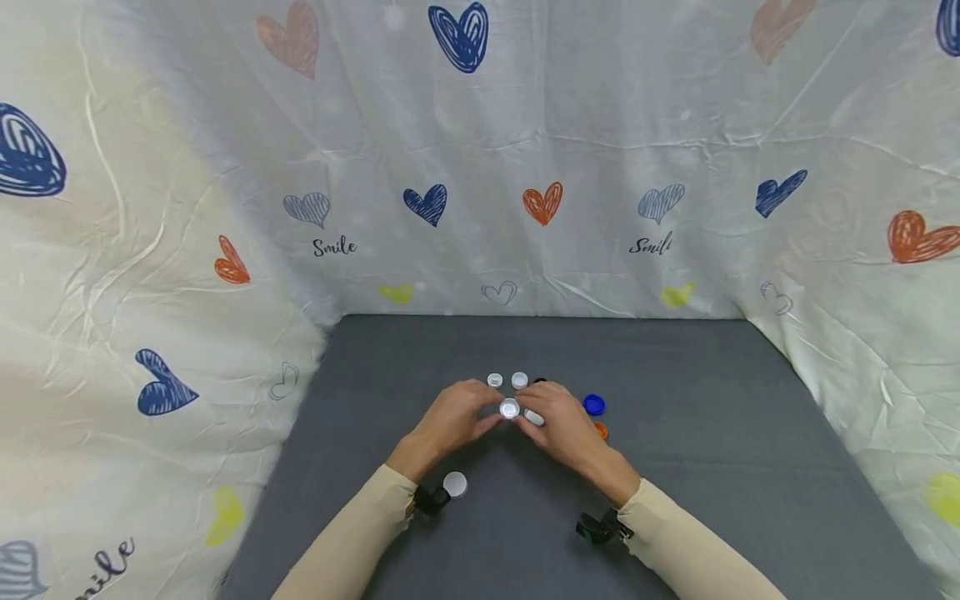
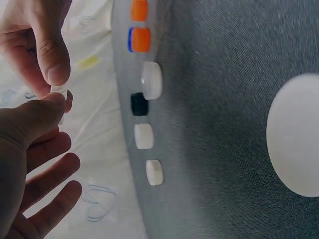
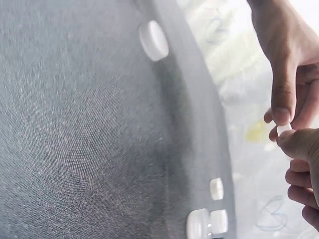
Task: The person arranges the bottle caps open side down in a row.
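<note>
A: What are those hands doing?
B: Left hand (image 1: 453,412) and right hand (image 1: 564,423) are both pinching one small white cap (image 1: 509,408) between them, seemingly off the gray tabletop (image 1: 705,408). The left's spare fingers are fanning out.
A: Why by the edge?
B: My guess: the ribbed rim is giving the fingertips some bite.
A: And around them?
B: Two white bottle caps (image 1: 519,380) are sitting just beyond, a whitish round cap (image 1: 534,417) is lying by the right hand, then a blue cap (image 1: 594,405) and orange caps (image 1: 601,430) farther right. That loose spacing is probably making each easy to grab. A bigger white lid (image 1: 454,484) is lying by the left wrist.
A: Anything you're missing?
B: The right hand is mostly hiding a black cap (image 2: 139,104) from above, fingertips are covering the held cap's sides, and the left wrist view is cutting off the lid.
</note>
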`<state>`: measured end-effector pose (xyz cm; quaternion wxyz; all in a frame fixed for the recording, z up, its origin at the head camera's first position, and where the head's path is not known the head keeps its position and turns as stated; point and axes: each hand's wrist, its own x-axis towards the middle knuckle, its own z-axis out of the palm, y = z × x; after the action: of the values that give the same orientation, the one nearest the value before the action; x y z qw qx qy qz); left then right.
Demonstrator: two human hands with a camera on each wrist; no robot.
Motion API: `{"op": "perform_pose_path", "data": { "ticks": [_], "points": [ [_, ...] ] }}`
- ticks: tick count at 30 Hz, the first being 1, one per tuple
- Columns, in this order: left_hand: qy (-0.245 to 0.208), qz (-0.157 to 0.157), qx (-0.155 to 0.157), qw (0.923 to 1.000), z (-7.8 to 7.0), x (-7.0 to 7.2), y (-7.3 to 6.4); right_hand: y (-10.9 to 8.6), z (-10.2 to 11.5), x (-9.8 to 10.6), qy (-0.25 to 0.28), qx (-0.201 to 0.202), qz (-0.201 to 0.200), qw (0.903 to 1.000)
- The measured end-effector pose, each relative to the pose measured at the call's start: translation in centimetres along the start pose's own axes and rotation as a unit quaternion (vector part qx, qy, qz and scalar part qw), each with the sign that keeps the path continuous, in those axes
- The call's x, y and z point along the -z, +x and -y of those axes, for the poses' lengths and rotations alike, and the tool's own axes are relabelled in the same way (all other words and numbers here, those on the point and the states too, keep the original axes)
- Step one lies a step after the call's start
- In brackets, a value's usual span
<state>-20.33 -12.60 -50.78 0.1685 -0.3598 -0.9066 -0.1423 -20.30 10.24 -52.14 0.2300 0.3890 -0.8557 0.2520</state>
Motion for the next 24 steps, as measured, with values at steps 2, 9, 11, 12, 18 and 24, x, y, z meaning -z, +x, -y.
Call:
{"op": "perform_pose_path", "data": {
  "ticks": [2,9,11,12,18,24],
  "points": [
    [-0.004,-0.009,-0.010,0.9999,-0.3,0.5,-0.2,-0.2,0.4,0.6,0.007,0.004,-0.005,1.0000],
    [-0.015,-0.050,-0.051,0.9973,-1.6,2.1,-0.7,-0.6,1.5,2.2,0.029,0.022,-0.022,0.9991],
    [-0.020,-0.053,-0.056,0.9968,-1.9,2.3,-0.9,-0.8,1.7,2.5,0.033,0.025,-0.021,0.9989],
    [-0.023,-0.053,-0.057,0.9967,-2.1,2.4,-1.0,-0.9,1.8,2.5,0.036,0.027,-0.021,0.9988],
    [-0.040,-0.047,-0.061,0.9962,-2.7,2.1,-1.5,-1.7,1.9,2.6,0.038,0.027,-0.011,0.9988],
    [-0.034,-0.044,-0.065,0.9964,-2.9,1.5,-1.9,-2.4,2.0,2.2,0.041,0.023,-0.003,0.9989]
  ]
}}
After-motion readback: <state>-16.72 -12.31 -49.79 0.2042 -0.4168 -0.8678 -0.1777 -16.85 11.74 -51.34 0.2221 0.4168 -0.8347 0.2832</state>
